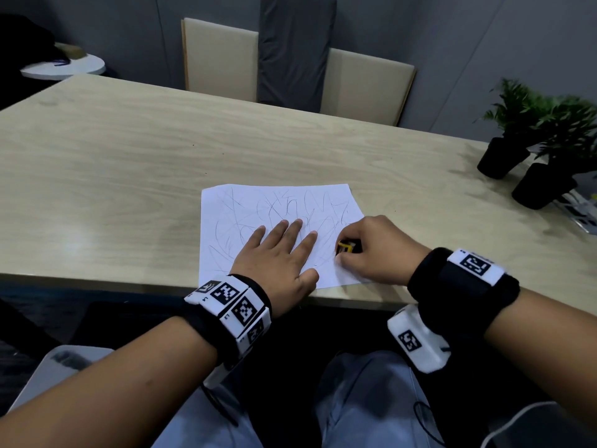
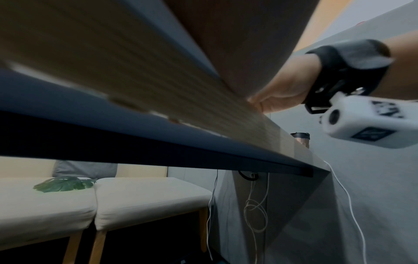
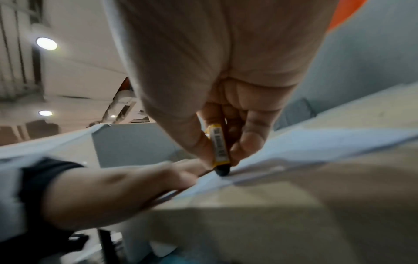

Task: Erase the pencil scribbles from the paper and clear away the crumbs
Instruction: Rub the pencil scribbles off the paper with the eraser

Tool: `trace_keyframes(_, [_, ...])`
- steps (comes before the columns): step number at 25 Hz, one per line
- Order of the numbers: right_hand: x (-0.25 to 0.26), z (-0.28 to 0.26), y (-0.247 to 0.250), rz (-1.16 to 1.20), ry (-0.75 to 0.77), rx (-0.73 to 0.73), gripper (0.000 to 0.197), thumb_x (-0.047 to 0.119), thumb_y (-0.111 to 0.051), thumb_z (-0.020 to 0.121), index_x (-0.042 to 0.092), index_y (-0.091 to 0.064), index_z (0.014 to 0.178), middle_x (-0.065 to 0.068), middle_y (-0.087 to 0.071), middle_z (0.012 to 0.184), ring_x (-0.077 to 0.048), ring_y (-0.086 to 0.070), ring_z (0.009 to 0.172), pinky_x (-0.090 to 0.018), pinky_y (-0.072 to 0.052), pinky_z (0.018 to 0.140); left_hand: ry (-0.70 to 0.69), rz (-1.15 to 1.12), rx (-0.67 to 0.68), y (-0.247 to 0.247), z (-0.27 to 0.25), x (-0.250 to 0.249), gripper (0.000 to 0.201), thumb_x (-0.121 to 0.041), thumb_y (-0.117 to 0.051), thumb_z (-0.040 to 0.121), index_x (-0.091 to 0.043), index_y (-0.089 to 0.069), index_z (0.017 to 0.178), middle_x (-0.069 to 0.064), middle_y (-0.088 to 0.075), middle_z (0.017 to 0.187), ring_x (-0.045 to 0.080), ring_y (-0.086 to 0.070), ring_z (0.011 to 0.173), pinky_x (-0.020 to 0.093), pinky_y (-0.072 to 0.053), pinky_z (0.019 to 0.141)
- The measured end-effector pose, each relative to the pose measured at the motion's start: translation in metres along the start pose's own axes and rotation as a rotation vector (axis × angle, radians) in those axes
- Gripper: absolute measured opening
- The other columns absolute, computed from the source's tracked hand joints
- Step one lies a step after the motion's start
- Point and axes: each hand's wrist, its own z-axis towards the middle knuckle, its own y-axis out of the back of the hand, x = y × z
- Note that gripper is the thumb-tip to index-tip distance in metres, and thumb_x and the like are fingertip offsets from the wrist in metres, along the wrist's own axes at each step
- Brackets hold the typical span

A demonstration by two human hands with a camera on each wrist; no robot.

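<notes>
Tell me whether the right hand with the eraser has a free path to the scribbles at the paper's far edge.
Probably yes: the scribbles lie uncovered beyond the right hand.

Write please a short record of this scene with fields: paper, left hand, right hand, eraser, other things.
paper: white sheet near table front edge, pencil scribbles all over
left hand: flat on paper, fingers straight
right hand: pinches eraser
eraser: yellow sleeve, dark tip touching paper
other things: two potted plants at right
</notes>
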Motion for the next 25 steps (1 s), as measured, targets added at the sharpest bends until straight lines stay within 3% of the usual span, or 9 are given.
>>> trace_keyframes(2, [0.006,-0.005,-0.005,-0.013,0.048,0.044,0.013,0.017,-0.062,0.082,0.007,-0.07,0.083,-0.005,-0.069,0.076,-0.017,-0.061,0.072,-0.033,-0.048,0.067,-0.001,0.0,0.004,0.0,0.001,0.0,0.075,-0.053,-0.005,0.084,-0.033,0.007,0.155,-0.003,0.013,0.164,0.015,0.012,0.15,0.041,0.007,0.121])
trace_keyframes(6, [-0.013,0.002,0.006,0.004,-0.075,-0.036,0.013,0.016,-0.062,0.08,0.006,-0.07,0.081,-0.008,-0.07,0.076,-0.023,-0.063,0.075,-0.033,-0.049,0.065,0.003,-0.007,0.005,0.0,-0.001,0.0,0.075,-0.053,-0.005,0.084,-0.033,0.007,0.155,-0.003,0.013,0.164,0.015,0.012,0.15,0.041,0.006,0.121])
trace_keyframes(10, [-0.007,-0.01,-0.001,0.017,-0.005,0.034,0.012,0.017,-0.063,0.08,0.009,-0.072,0.082,-0.004,-0.07,0.076,-0.019,-0.063,0.073,-0.032,-0.049,0.066,-0.006,-0.005,0.011,0.001,0.0,0.0,0.075,-0.053,-0.005,0.084,-0.033,0.008,0.155,-0.003,0.013,0.164,0.015,0.012,0.15,0.041,0.006,0.121])
trace_keyframes(13, [-0.017,-0.006,0.007,0.035,-0.096,-0.032,0.013,0.016,-0.063,0.079,0.006,-0.07,0.08,-0.009,-0.07,0.075,-0.024,-0.064,0.074,-0.034,-0.05,0.064,-0.004,-0.007,0.009,0.002,-0.001,-0.001,0.07,-0.052,-0.009,0.09,-0.033,0.008,0.155,-0.003,0.013,0.164,0.015,0.013,0.15,0.041,0.006,0.121])
trace_keyframes(16, [-0.007,-0.013,0.0,0.006,-0.029,0.002,0.012,0.016,-0.063,0.08,0.007,-0.07,0.079,-0.006,-0.069,0.072,-0.02,-0.061,0.07,-0.032,-0.047,0.062,-0.005,0.0,0.005,0.002,0.0,0.0,0.066,-0.051,-0.015,0.096,-0.033,0.008,0.155,-0.002,0.013,0.164,0.015,0.012,0.15,0.042,0.006,0.121])
trace_keyframes(20, [-0.016,-0.01,0.006,0.046,-0.093,-0.039,0.015,0.015,-0.063,0.079,0.0,-0.068,0.081,-0.015,-0.069,0.076,-0.028,-0.062,0.074,-0.035,-0.047,0.061,0.002,-0.006,0.01,0.001,0.001,-0.001,0.075,-0.053,-0.006,0.083,-0.033,0.007,0.155,-0.003,0.012,0.164,0.015,0.011,0.15,0.041,0.006,0.121])
trace_keyframes(25, [-0.008,-0.02,-0.002,0.034,-0.058,0.0,0.013,0.016,-0.063,0.08,0.005,-0.069,0.078,-0.009,-0.068,0.071,-0.022,-0.061,0.068,-0.033,-0.046,0.061,-0.003,0.001,0.011,0.0,0.001,0.0,0.076,-0.054,-0.006,0.083,-0.034,0.007,0.155,-0.002,0.012,0.164,0.015,0.012,0.15,0.041,0.006,0.121])
